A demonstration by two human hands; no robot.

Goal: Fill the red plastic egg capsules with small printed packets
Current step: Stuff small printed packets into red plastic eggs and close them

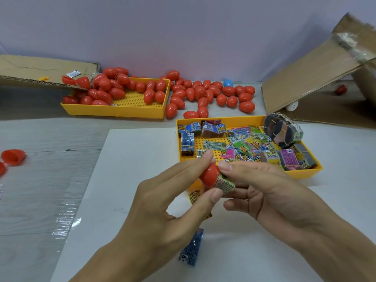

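My left hand (pixel 162 202) pinches a red egg capsule half (pixel 209 174) between thumb and forefinger, above the white sheet. My right hand (pixel 262 192) holds a small green printed packet (pixel 226 185) against the capsule's open mouth, its fingertip touching the red shell. Part of the packet sits inside the half. A yellow tray (pixel 313 173) just behind my hands holds several loose and bundled printed packets (pixel 248 143). A blue packet (pixel 192 249) lies on the sheet below my hands, and a yellow one (pixel 194 196) lies partly hidden under them.
A second yellow tray (pixel 126 112) at the back left holds several closed red eggs (pixel 114 88); more red eggs (pixel 205 94) lie loose on the table beside it, with one blue egg (pixel 227 83). An open red capsule (pixel 13 157) lies far left. Cardboard flaps (pixel 311 78) stand at right.
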